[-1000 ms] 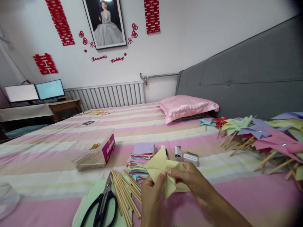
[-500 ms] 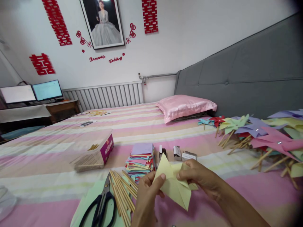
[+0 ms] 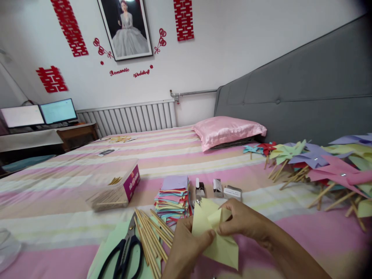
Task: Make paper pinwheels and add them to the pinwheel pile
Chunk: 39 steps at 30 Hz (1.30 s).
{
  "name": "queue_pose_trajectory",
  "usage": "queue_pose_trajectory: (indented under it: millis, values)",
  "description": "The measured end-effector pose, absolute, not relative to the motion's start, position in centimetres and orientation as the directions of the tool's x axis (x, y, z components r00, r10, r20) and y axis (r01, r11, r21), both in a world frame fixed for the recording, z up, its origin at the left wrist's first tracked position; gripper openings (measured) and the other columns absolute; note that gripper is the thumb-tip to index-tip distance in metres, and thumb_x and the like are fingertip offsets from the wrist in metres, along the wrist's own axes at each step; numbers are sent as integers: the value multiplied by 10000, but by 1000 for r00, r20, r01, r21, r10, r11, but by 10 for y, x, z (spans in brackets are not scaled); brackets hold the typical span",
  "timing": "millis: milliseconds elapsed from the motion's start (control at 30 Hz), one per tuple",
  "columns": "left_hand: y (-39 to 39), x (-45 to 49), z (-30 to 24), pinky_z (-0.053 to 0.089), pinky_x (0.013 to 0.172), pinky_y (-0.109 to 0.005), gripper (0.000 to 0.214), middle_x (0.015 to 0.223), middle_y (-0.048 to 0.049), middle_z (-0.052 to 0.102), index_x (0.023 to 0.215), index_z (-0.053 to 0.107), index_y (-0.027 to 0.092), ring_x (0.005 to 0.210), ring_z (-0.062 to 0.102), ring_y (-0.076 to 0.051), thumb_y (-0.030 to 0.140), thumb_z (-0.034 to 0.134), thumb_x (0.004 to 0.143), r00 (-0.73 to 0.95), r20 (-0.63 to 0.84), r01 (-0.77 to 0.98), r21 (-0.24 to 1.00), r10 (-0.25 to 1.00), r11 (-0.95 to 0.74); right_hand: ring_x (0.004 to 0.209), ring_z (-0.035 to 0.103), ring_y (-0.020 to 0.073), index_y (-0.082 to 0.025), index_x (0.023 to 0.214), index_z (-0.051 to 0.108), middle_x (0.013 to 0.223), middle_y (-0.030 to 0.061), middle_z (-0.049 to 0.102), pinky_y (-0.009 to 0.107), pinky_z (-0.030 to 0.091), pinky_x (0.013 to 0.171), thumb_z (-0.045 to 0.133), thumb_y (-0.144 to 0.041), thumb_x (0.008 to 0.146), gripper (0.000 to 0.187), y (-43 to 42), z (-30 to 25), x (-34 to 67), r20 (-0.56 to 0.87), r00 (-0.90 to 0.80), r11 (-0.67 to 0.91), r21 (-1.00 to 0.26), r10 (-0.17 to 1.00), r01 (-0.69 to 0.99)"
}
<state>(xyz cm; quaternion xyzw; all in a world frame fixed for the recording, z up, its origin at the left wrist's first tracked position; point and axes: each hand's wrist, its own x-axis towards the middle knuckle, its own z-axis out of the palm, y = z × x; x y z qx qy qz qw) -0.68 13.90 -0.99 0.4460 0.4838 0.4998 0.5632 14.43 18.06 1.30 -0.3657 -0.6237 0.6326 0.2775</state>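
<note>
A pale yellow paper pinwheel (image 3: 222,248), partly folded with points bent inward, is between my two hands above the bed. My left hand (image 3: 187,244) grips its left side, thumb pressed near the middle. On the right, my right hand (image 3: 240,219) pinches a folded point close to the centre; whether anything small sits under those fingers is hidden. Left of my hands lie thin wooden sticks (image 3: 151,240) and dark-handled scissors (image 3: 124,248) on light green paper (image 3: 109,244). Just beyond stands a stack of coloured paper squares (image 3: 174,193).
Finished pinwheels (image 3: 343,174) on sticks crowd the right side. Small boxes (image 3: 232,192) stand ahead of my hands, with small metal pieces (image 3: 198,201) beside the stack. A clear plastic box (image 3: 112,193) holding sticks is at left; a pink pillow (image 3: 228,130) lies farther back.
The yellow paper has turned and dropped slightly in my hands. My left thumb has moved right toward its centre, and the upper point no longer stands up as tall.
</note>
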Motion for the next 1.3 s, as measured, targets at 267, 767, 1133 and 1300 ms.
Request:
queue_pose_trajectory:
  millis: [267,767,1133,1300]
  values:
    - [137,-3,-6,421,460,-251,222,541,-102,676,669,716,58,446,581,-182,167,706,475,-37,-149,-203,969,988,138,470,368,71,-145,508,507,487,-52,417,193,279,459,574,-147,566,90,182,11,143,-128,-612,-69,-991,781,118]
    - [138,-14,2,460,446,-237,233,549,-79,688,829,632,68,493,636,-191,125,624,603,-318,-335,-514,847,887,136,582,436,92,-187,823,555,673,-40,443,217,380,566,638,-192,656,187,186,25,143,280,-291,305,-951,915,46]
    - [137,-13,6,427,351,-228,265,538,-90,686,838,620,54,493,645,-226,120,637,582,-337,-368,-549,825,867,137,505,431,104,-169,653,626,559,-14,524,215,336,478,566,-109,625,89,187,14,145,188,-514,377,-879,837,293]
    - [136,-12,5,460,403,-245,256,561,-93,693,831,620,62,510,651,-225,128,650,585,-336,-354,-552,825,873,122,491,425,102,-168,624,622,504,-31,494,204,316,452,634,-145,597,38,185,16,143,137,-506,329,-892,852,311]
